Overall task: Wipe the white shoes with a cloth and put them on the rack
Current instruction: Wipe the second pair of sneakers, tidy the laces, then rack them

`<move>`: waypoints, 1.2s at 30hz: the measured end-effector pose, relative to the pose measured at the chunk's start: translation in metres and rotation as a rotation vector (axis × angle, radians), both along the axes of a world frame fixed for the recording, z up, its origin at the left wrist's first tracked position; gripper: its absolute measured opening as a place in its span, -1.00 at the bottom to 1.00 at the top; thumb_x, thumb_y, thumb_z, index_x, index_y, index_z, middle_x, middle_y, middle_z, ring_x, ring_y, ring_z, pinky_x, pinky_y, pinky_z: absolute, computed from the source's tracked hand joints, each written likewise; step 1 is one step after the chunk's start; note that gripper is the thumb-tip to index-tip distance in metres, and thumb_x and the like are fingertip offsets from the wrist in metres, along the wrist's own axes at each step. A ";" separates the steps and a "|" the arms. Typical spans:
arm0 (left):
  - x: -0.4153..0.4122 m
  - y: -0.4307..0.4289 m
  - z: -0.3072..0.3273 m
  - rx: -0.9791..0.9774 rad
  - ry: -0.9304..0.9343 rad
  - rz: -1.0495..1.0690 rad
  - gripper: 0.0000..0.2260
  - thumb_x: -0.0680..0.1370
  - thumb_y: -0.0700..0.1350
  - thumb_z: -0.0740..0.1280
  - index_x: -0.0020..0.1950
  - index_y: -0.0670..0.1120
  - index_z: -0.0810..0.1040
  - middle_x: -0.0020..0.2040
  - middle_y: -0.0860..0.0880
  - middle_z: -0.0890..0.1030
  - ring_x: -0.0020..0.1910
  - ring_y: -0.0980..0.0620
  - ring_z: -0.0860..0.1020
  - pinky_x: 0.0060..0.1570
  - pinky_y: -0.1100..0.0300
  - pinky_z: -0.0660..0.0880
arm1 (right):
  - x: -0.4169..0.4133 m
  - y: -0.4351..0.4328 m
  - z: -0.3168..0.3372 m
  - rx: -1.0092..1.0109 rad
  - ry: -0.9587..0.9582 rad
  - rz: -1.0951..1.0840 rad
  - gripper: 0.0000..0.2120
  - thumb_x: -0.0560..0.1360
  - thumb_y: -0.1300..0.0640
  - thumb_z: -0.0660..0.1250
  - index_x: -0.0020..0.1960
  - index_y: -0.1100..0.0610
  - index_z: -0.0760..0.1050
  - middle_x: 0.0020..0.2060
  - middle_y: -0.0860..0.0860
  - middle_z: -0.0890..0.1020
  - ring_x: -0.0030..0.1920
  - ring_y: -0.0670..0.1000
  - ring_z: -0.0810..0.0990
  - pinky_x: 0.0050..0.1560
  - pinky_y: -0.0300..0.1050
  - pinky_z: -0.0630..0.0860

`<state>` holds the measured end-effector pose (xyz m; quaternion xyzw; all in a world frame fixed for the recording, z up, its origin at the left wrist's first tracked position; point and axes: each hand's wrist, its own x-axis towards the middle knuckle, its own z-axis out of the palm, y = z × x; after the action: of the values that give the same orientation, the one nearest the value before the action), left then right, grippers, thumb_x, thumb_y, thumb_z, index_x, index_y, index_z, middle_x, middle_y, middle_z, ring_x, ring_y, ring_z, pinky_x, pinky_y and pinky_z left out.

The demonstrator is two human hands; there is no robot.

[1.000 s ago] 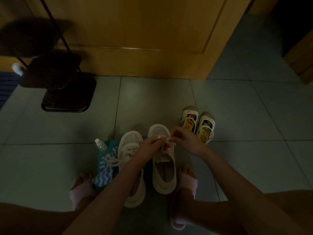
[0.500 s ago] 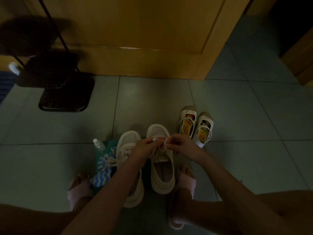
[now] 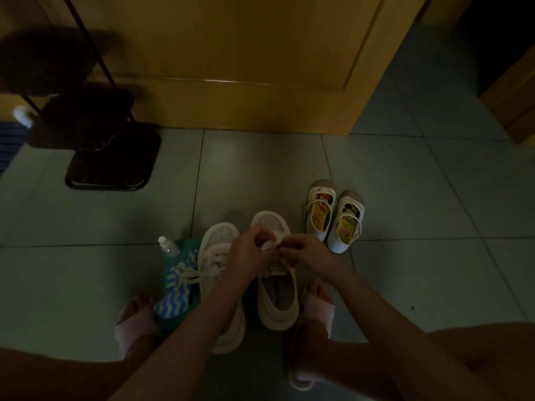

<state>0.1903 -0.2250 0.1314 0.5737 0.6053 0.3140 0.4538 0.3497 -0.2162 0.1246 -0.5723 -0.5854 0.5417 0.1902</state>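
Two white sneakers stand side by side on the tiled floor: the left sneaker (image 3: 215, 256) with loose laces, and the right sneaker (image 3: 277, 290). Over the right sneaker's lace area, my left hand (image 3: 250, 250) and my right hand (image 3: 304, 251) meet, each pinching a white lace end. A blue-and-white striped cloth (image 3: 176, 287) lies on a teal pack to the left of the sneakers. The dark metal shoe rack (image 3: 113, 157) stands at the back left.
A small clear bottle (image 3: 168, 246) lies by the cloth. A pair of small white strap shoes (image 3: 333, 218) sits to the right. A wooden door (image 3: 231, 59) is ahead. My feet in pink slippers (image 3: 317, 309) flank the sneakers.
Both hands stay on the right sneaker's laces and have shifted only slightly, working the lace. The view has drifted a little.
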 end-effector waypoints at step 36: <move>0.001 -0.004 -0.012 0.124 -0.008 0.073 -0.85 0.42 -0.21 0.44 -0.18 -0.05 0.49 -0.18 0.08 0.50 -0.20 0.20 0.51 -0.28 0.41 0.46 | 0.005 0.001 0.005 -0.042 0.074 -0.006 -0.85 0.52 0.21 0.31 0.01 0.03 0.59 -0.09 0.08 0.66 -0.13 0.00 0.61 -0.14 -0.18 0.53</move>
<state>0.1914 -0.2292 0.1192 0.5770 0.6035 0.3693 0.4080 0.3551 -0.2152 0.1295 -0.5575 -0.5648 0.5742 0.2014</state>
